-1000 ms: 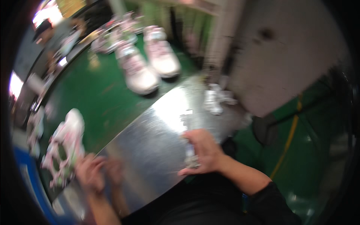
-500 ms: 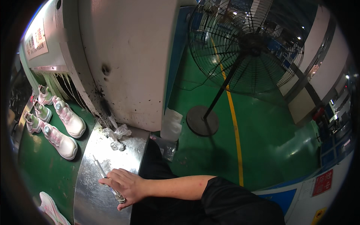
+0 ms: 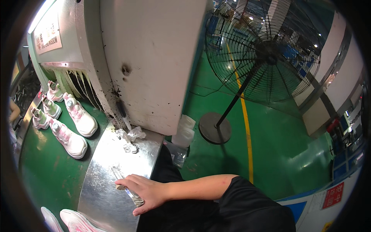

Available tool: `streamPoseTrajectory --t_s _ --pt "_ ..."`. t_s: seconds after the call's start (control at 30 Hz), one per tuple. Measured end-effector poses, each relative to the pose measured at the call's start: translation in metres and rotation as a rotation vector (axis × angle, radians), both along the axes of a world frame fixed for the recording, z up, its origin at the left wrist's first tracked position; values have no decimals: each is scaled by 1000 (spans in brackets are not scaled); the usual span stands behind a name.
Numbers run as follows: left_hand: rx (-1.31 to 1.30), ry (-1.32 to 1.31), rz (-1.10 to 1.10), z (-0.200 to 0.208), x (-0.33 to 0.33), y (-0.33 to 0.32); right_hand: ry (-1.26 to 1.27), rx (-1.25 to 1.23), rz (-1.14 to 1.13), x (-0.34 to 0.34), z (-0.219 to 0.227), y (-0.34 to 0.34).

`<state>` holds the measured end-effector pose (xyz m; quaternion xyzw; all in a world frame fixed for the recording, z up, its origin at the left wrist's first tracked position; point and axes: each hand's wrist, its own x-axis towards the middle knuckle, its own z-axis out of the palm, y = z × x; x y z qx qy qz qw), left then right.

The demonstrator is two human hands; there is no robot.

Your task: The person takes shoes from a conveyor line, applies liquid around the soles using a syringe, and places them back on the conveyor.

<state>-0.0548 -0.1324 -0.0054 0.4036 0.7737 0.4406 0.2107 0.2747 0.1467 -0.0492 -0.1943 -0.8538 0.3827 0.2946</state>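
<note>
My right hand (image 3: 146, 192) reaches in from the right over a bare metal plate, palm down, fingers curled round a slim syringe-like tool (image 3: 130, 192). The tool has a pale, clear-looking barrel and a greyish wrapped end by my thumb; its thin tip is blurred against the shiny metal. My left hand is out of view. At the lower left edge, two white and pink shoes (image 3: 76, 221) show in part, close to the metal plate (image 3: 101, 181). Farther off, on the green surface, stand several white and pink shoes (image 3: 68, 141) with dials on their tongues.
Crumpled white tissue (image 3: 131, 138) lies on the plate's far end, next to a dark-handled tool (image 3: 123, 114) leaning against a grey machine (image 3: 154, 65). Strips curtain the machine's opening (image 3: 79, 87). Plastic jugs (image 3: 183, 133) and a standing fan (image 3: 216, 127) are on the green floor.
The view has shifted, so the scene sits farther right. My right hand has drawn slightly back from the shoes, still holding the tool. A second shoe has appeared at the lower left.
</note>
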Motion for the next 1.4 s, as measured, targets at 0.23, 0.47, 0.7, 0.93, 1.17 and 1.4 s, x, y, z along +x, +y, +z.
streamPoseTrajectory --t_s 0.23,0.47,0.7,0.93,1.17,1.4 --pt "350 -536 90 15 18 83 6 -349 -3 16 8 -16" --pt "516 -763 27 5 25 120 -33 -376 82 22 14 -24" --pt "687 -995 -166 12 24 137 239 -809 221 21 46 -20" --pt "688 -969 -205 4 8 106 720 -1173 764 -37 86 -26" --pt "875 -870 -468 -7 9 115 549 -1139 686 -70 138 -55" --pt "887 -795 -611 1 6 106 459 -1180 769 -88 148 -67"
